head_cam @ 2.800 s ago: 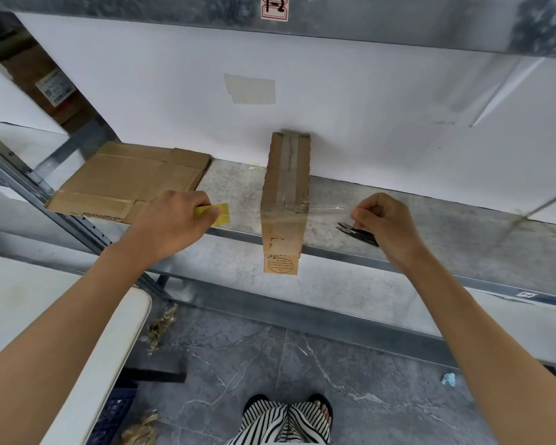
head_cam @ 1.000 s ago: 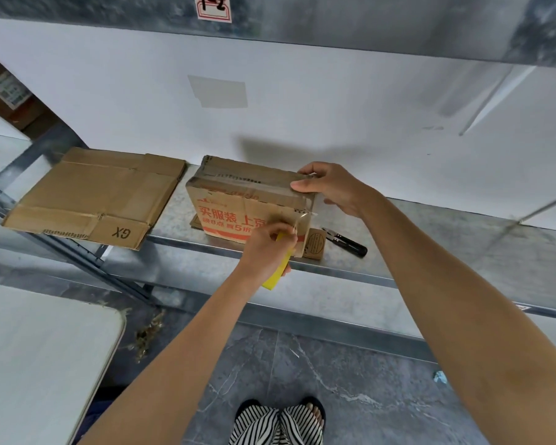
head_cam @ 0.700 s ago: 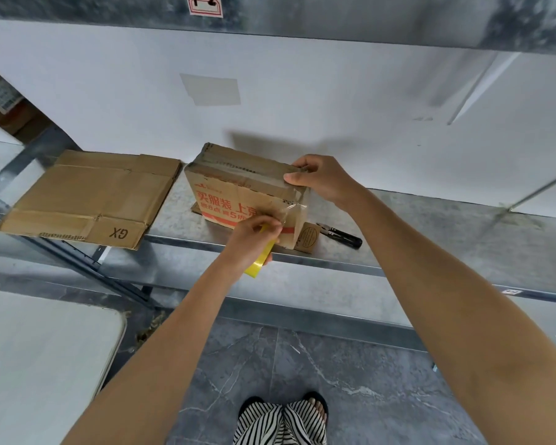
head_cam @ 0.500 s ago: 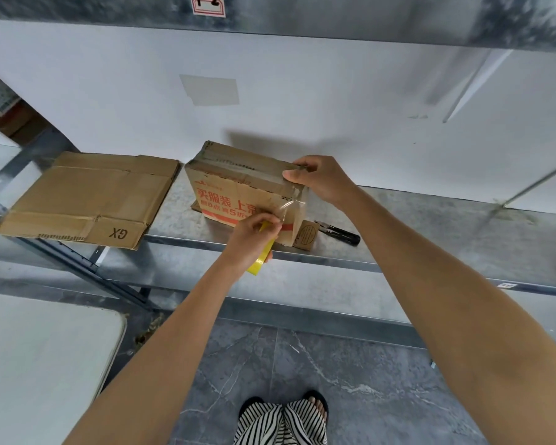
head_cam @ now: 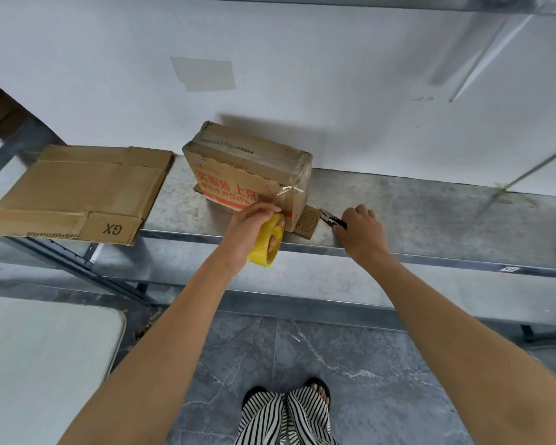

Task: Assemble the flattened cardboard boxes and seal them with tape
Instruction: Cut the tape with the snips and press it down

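**Right hand leaves the box and goes to the cutter**

A moment ago the right hand point(head_cam: 361, 231) was pressing on the top right edge of the box point(head_cam: 247, 168) to keep it steady. Now it has come down from the box and lies over the black tool point(head_cam: 333, 217), which rests on the metal shelf point(head_cam: 430, 220) just beside the right end of the box. Its fingers are bent over the handle, but I cannot tell if they already grip it or only touch it.

The left hand point(head_cam: 249, 224) has not changed its work. It still grasps the yellow tape roll point(head_cam: 264, 248), with fingers passed through the core, in front of the lower right corner of the box. A clear tape strand point(head_cam: 291, 189) runs from this corner down to the roll and looks stretched.

The box stands on the shelf, against the white wall, with its printed red side toward the person. Nothing holds it now except the pull of the tape.

In my judgement the strip is already laid over the box and the next step is to cut it free from the roll. One flattened cardboard point(head_cam: 74, 191) lies at the left on the same shelf, not yet assembled, so the task is not finished.
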